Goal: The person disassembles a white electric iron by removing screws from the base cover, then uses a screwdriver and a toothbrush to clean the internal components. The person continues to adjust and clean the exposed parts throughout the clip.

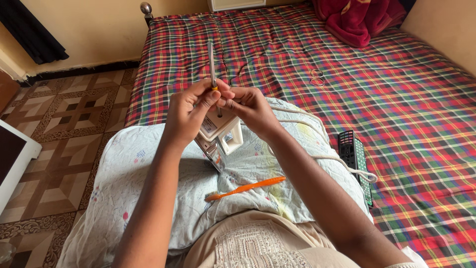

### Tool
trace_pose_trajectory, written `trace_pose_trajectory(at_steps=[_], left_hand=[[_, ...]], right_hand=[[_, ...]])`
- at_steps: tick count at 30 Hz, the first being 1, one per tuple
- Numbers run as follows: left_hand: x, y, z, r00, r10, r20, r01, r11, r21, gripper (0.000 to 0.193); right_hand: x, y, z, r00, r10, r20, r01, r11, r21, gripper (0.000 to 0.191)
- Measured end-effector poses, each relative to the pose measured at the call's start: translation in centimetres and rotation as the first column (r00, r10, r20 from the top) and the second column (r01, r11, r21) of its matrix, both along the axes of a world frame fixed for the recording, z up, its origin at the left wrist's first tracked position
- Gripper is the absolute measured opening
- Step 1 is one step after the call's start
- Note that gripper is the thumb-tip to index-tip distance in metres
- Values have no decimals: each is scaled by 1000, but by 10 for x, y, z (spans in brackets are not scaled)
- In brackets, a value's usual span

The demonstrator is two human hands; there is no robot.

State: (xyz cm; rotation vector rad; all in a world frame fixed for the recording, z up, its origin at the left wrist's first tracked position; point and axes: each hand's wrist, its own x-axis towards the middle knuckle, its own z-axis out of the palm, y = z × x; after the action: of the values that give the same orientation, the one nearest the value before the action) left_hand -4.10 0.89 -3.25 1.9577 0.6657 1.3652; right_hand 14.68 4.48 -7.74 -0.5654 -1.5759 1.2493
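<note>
Both hands pinch a thin tool over a white plug-in adapter, above a pillow on the lap.

Head view: the left hand (186, 111) and right hand (250, 106) meet, fingertips clamped on a slim screwdriver (212, 69), its long axis upright, tip down into the white adapter (220, 134). The adapter looks unopened, so the work seems under way. An orange toothbrush (246, 188) lies on the pillow (139, 168); a remote control (354, 154) rests on the plaid bed (396, 99).

Both hands — left hand (186, 111), right hand (253, 106) — pinch a thin screwdriver (212, 64) above a white charger (220, 134); an orange toothbrush (245, 188) lies on the pillow (139, 173).
</note>
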Motion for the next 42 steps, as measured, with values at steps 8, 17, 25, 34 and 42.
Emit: trace_pose_trajectory(at_steps=[8, 17, 25, 34, 42], left_hand=[[12, -2, -6, 901, 433, -5, -418, 872, 255, 22], [16, -17, 0, 974, 215, 77, -222, 970, 101, 30], [29, -9, 2, 952, 307, 9, -307, 948, 89, 28], [20, -6, 3, 945, 321, 58, -326, 940, 98, 25], [21, 0, 8, 777, 616, -126, -579, 779, 239, 37]], right_hand=[[7, -2, 0, 1000, 18, -14, -18, 999, 39, 20], [1, -9, 4, 999, -20, 32, 18, 999, 44, 28], [0, -2, 3, 999, -4, -35, 7, 996, 87, 29], [1, -3, -1, 993, -101, 66, 95, 992, 78, 26], [-2, 3, -2, 995, -91, -39, 93, 994, 59, 24]])
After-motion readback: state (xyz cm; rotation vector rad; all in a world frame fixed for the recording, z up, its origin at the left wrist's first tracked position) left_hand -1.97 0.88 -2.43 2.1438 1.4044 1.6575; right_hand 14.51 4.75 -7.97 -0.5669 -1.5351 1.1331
